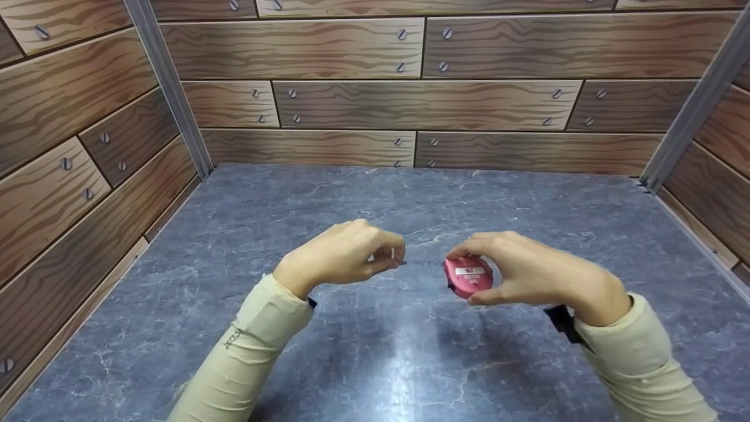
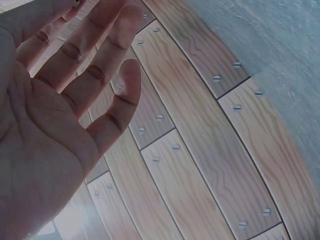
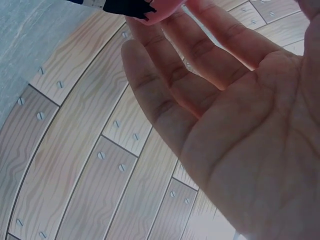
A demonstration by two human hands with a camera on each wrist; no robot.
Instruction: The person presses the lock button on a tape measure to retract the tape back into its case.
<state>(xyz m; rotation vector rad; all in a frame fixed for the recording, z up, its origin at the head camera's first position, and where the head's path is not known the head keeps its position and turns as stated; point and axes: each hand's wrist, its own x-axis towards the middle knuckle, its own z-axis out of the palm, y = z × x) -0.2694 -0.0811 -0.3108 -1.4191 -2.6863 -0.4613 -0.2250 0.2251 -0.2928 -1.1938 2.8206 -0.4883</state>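
Above the table, my right hand [image 1: 527, 266] grips a red tape measure [image 1: 469, 276] between thumb and fingers; its case bears a pale label. From the case a short, thin strip of tape [image 1: 425, 263] runs left to my left hand [image 1: 345, 255], which pinches its end between thumb and forefinger. In the right wrist view, part of the red tape measure [image 3: 162, 14] with black on it shows past the fingers of my right hand [image 3: 235, 110]. The left wrist view has my left hand [image 2: 60, 110] palm side on, its pinching fingertips mostly cut off at the top.
A grey-blue marbled table [image 1: 351, 363] lies below both hands. Wood-patterned panels [image 1: 351, 50] rise behind it and at both sides, with metal posts [image 1: 170, 88] at the back corners.
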